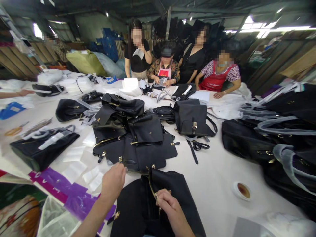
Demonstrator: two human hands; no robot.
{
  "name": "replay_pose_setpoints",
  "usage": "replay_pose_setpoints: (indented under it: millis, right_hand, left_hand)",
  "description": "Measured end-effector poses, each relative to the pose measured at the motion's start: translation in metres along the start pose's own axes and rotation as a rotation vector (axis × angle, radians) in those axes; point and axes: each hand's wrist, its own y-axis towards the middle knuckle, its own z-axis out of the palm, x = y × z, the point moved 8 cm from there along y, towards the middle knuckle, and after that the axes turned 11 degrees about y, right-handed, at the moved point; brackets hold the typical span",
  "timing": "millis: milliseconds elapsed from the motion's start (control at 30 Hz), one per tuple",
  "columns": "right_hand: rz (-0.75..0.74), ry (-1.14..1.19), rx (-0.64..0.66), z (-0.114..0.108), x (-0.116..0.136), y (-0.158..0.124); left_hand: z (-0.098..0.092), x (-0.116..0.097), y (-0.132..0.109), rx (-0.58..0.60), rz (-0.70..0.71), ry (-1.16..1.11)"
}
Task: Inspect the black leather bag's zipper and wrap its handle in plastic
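Observation:
A black leather-look bag (pixel 179 187) lies on the table right in front of me, its top gaping along a gold zipper. My right hand (pixel 169 204) is closed, thumb and fingers pinching the zippered edge by a small gold metal piece. Above the bag's left side is my left hand (pixel 114 180), its fingers curled in; what they hold, if anything, is hidden. Just beyond it, a heap of black bags (pixel 145 153) with gold buckles and zippers lies overlapped. Another black bag (pixel 191 117) with a buckled flap and loose straps sits behind to the right.
More black bags with wrapped handles (pixel 247 140) crowd the right side. A tape roll (pixel 242 191) lies on the white table. To the left are a black handbag (pixel 44 144), white paper pieces (pixel 74 153), purple plastic (pixel 76 197) and scissors (pixel 16 129). Several people are across the table.

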Motion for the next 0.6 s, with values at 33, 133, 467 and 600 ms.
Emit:
replay_pose_setpoints:
  millis: [33, 133, 467, 600]
  right_hand:
    - [-0.021, -0.018, 0.002, 0.001, 0.002, 0.000]
    - [-0.072, -0.079, 0.005, 0.004, 0.007, -0.002]
    - [-0.283, -0.390, 0.070, 0.016, 0.023, -0.013]
    - [-0.341, -0.478, 0.111, 0.006, 0.022, -0.023]
  left_hand:
    - [-0.001, 0.004, -0.004, -0.001, -0.024, -0.037]
    - [0.002, -0.012, -0.024, 0.092, 0.024, -0.321]
    - [0.012, -0.090, -0.058, 0.382, 0.154, -0.798]
    - [0.028, -0.067, -0.068, 0.424, 0.147, -0.753]
